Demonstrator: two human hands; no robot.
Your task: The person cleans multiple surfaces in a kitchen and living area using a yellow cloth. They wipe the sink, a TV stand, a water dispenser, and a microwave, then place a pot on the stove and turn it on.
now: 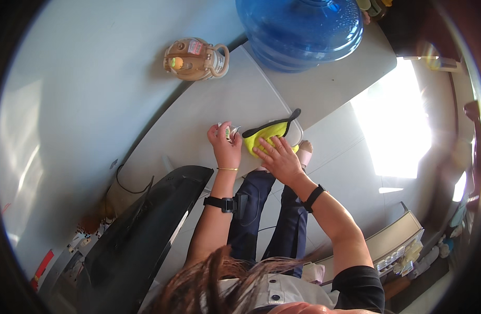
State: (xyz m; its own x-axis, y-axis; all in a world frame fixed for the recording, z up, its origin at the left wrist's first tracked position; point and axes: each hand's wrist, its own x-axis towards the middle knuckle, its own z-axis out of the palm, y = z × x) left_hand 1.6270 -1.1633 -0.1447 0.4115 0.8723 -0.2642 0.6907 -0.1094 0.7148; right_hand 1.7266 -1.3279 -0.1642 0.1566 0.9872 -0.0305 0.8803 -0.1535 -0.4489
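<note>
My left hand [226, 147] is closed around a small clear plastic packet [228, 132] with green print, held above the pale tabletop [193, 117]. Just to its right, my right hand [280, 157] presses flat on a yellow-green cloth [264, 135] with a dark border. The cloth lies bunched near the table's edge, and one dark corner of it sticks up. Whether my fingers grip the cloth or only rest on it is hard to tell.
A brown lidded cup with a handle [197, 59] stands by the wall. A large blue water bottle [303, 33] is at the table's far end. A black monitor [146, 235] stands at the left, with a cable behind it. A cardboard box [393, 235] is at the lower right.
</note>
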